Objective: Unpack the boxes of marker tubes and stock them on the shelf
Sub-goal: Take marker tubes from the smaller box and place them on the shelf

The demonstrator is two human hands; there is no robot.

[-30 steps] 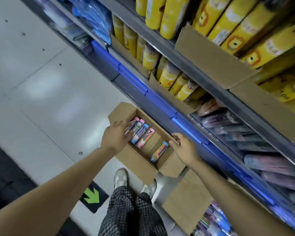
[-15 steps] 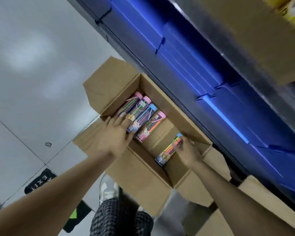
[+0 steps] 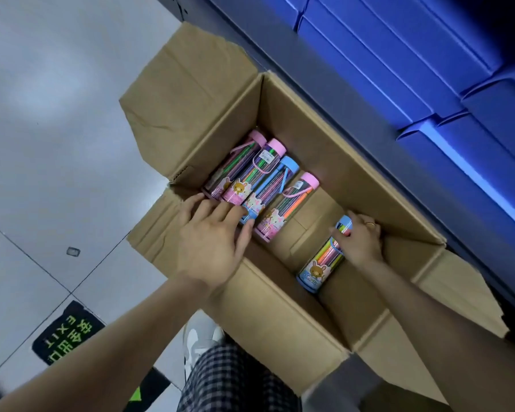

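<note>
Five marker tubes lie in the open cardboard box (image 3: 333, 179) on the floor beside the shelf base (image 3: 399, 135). Four tubes (image 3: 259, 185) sit side by side at the far-left end. Left hand (image 3: 211, 245), fingers nearly straight, rests on their near ends. Right hand (image 3: 360, 242) curls around the lone blue-capped tube (image 3: 321, 266).
</note>
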